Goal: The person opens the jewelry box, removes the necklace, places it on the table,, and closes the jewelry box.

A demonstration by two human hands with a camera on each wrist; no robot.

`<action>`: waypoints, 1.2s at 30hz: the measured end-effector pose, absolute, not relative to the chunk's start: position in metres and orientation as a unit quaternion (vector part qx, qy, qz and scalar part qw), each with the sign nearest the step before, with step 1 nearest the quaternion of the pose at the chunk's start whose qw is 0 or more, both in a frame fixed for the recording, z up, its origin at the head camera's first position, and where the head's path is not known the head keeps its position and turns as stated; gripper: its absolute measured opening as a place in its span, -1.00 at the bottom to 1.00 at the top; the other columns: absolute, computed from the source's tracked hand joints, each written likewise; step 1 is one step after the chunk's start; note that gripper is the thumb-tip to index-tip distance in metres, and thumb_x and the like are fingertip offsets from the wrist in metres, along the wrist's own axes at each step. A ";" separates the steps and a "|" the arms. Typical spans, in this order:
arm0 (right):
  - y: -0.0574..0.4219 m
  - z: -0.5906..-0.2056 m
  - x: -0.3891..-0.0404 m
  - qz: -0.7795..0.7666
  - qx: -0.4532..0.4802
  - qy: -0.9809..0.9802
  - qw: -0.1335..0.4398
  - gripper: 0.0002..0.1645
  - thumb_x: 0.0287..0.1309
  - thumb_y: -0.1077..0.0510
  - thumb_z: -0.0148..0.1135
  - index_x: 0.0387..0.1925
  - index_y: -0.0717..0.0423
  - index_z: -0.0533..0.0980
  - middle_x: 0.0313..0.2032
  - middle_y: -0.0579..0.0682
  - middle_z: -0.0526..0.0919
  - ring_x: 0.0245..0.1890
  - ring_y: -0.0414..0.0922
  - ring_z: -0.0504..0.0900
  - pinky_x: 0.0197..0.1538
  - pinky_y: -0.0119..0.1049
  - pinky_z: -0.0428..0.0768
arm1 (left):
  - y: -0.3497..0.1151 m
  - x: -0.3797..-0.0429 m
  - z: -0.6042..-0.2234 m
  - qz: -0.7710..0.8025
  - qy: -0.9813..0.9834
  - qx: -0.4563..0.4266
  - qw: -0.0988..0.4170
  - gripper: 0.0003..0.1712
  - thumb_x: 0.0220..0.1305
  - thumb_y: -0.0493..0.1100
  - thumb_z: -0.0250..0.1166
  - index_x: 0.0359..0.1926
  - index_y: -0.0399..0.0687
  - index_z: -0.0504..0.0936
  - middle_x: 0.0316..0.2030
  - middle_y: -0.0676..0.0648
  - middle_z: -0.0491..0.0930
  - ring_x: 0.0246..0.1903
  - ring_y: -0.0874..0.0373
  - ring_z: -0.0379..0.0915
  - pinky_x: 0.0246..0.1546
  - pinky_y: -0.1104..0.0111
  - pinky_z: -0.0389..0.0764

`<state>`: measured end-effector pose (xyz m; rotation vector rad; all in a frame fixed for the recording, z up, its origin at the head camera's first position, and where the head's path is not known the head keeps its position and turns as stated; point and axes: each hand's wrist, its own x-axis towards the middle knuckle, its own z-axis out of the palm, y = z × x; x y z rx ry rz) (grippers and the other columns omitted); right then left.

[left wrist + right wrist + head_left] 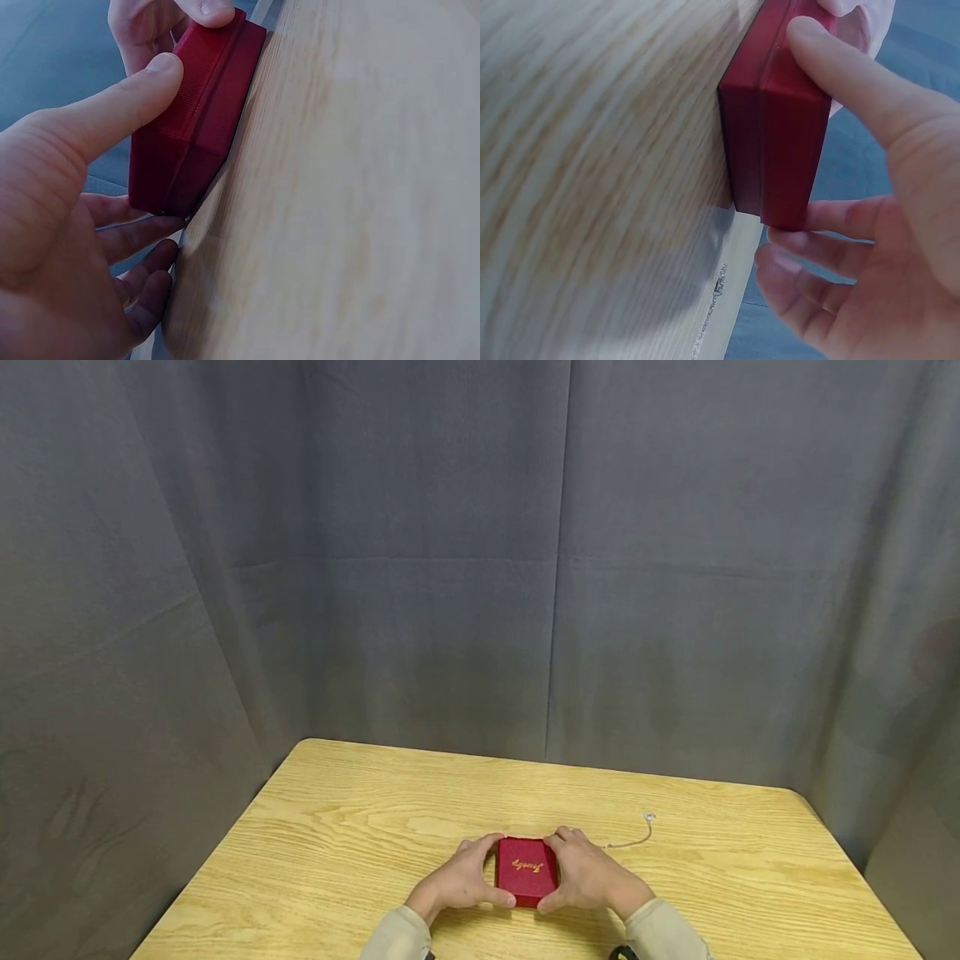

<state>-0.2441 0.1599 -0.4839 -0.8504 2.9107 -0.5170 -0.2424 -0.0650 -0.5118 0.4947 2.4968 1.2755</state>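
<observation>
A small red jewelry box (527, 875) with gold lettering on its lid lies on the wooden table, its lid down. My left hand (458, 878) grips it from the left, thumb on the near edge and fingers reaching to the far corner. From the other side my right hand (590, 872) holds it the same way. In the left wrist view the thumb presses the front of the red box (199, 112), and a seam runs between lid and base. The right wrist view shows the fingertips at the back corner of the box (791, 135).
A thin silver chain (637, 841) with a small pale pendant (649, 817) lies on the table (360, 810) to the right, just beyond my right hand. Grey curtains (450, 568) hang behind the table and along its sides.
</observation>
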 end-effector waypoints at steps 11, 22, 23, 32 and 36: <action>0.160 -0.483 -0.242 -0.170 -0.284 0.943 0.027 0.04 -0.47 -0.27 0.59 0.02 0.29 0.45 -0.24 -0.08 0.43 -0.20 -0.08 0.40 -0.13 -0.11 0.53 | -0.066 -0.242 -0.510 0.435 0.870 0.175 0.148 0.11 -0.18 -0.01 0.58 0.38 -0.13 0.20 0.18 -0.06 0.34 0.07 0.07 0.16 0.16 0.00 0.23; 0.156 -0.487 -0.239 -0.165 -0.268 0.948 0.051 0.10 -0.36 -0.32 0.53 0.13 0.31 0.40 -0.15 -0.03 0.45 -0.14 -0.07 0.42 -0.07 -0.10 0.52 | -0.071 -0.240 -0.509 0.427 0.871 0.184 0.161 0.15 -0.18 -0.01 0.58 0.40 -0.18 0.15 0.20 -0.09 0.30 0.09 0.04 0.15 0.16 -0.02 0.23; 0.156 -0.487 -0.238 -0.164 -0.266 0.948 0.051 0.12 -0.36 -0.32 0.52 0.15 0.33 0.39 -0.12 -0.01 0.46 -0.12 -0.06 0.43 -0.06 -0.09 0.51 | -0.071 -0.239 -0.509 0.426 0.871 0.184 0.160 0.17 -0.18 0.00 0.58 0.40 -0.18 0.13 0.22 -0.11 0.29 0.11 0.03 0.15 0.16 -0.03 0.22; 0.160 -0.475 -0.231 -0.181 -0.252 0.949 0.049 0.21 -0.26 -0.43 0.39 0.25 0.32 0.30 0.09 0.16 0.41 0.07 0.10 0.40 0.04 0.05 0.46 | -0.077 -0.239 -0.504 0.459 0.856 0.185 0.148 -0.04 0.23 0.16 0.25 0.41 -0.29 0.05 0.25 -0.23 0.27 0.23 -0.13 0.20 0.18 -0.03 0.25; 0.169 -0.469 -0.231 -0.198 -0.251 0.947 0.038 0.08 -0.05 -0.45 0.22 0.26 0.27 0.33 0.14 0.15 0.40 0.14 0.13 0.36 0.10 0.08 0.41 | -0.083 -0.242 -0.500 0.460 0.857 0.193 0.129 -0.25 0.41 0.15 0.01 0.39 -0.28 0.13 0.26 -0.26 0.27 0.22 -0.14 0.24 0.17 -0.02 0.27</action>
